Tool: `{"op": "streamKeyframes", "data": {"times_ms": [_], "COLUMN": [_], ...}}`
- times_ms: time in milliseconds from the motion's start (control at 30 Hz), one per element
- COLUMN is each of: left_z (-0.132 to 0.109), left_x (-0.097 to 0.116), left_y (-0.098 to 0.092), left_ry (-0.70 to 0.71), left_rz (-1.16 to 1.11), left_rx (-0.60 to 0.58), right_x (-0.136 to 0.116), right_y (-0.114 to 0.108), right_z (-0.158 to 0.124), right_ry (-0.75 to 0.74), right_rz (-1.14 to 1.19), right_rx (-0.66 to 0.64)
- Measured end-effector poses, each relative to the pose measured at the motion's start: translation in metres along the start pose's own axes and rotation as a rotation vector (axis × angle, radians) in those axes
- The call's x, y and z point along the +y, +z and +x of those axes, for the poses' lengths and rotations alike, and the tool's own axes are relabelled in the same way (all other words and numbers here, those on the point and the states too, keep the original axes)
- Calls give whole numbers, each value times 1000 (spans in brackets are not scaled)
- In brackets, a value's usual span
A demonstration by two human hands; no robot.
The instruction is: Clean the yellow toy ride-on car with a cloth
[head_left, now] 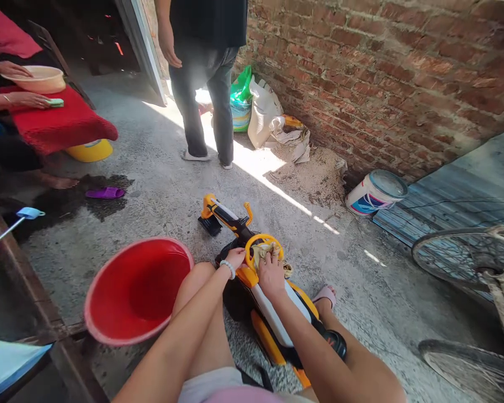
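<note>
A yellow, white and black ride-on toy excavator (273,313) stands on the concrete between my legs, its digging arm (227,212) pointing away from me. My left hand (235,258), with a pale bead bracelet at the wrist, grips the left side of the yellow steering wheel (280,244). Over the middle of the wheel lies a crumpled, dirty beige cloth (261,252). My right hand (271,274) presses on this cloth, fingers bent over it, and some of the cloth sticks out to the right. The fingertips of both hands are partly hidden.
A red basin (96,302) of water sits left of my knee. Ahead, a person (210,73) stands near sacks (262,112) and spilled grain. At the left, another person's hands hold a basin (46,81) and a sponge. A bucket (376,193) and cart wheels (445,263) are right.
</note>
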State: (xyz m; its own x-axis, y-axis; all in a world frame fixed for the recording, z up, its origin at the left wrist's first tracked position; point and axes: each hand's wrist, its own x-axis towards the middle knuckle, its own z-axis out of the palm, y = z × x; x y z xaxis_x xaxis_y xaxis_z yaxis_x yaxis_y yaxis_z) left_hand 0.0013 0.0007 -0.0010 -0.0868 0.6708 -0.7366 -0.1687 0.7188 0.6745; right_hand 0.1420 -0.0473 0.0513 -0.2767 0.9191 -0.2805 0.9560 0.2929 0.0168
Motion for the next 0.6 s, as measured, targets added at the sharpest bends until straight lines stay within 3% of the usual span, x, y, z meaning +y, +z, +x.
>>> {"op": "streamKeyframes", "data": {"times_ms": [133,233,333,433,600], "left_z": [-1,-2,-3,-5,-7], "left_x": [-2,-5,-8,-8,-5], "left_y": [5,7,7,4,1], "left_ry": [6,8,-4,-22,-35], "left_rz": [-5,-21,-37,-46,-44], "left_rx": [26,33,16,-1,-21], "right_x": [11,28,42,41,11], "right_y": [2,-4,-20,-34,-23], "right_z": [-30,-35,-15,17,34], "right_ry": [-175,-184,-103,-30,-59], "right_rz": [-3,79,162,163,19], "right_rx": [-69,-108,-26,93,-3]}}
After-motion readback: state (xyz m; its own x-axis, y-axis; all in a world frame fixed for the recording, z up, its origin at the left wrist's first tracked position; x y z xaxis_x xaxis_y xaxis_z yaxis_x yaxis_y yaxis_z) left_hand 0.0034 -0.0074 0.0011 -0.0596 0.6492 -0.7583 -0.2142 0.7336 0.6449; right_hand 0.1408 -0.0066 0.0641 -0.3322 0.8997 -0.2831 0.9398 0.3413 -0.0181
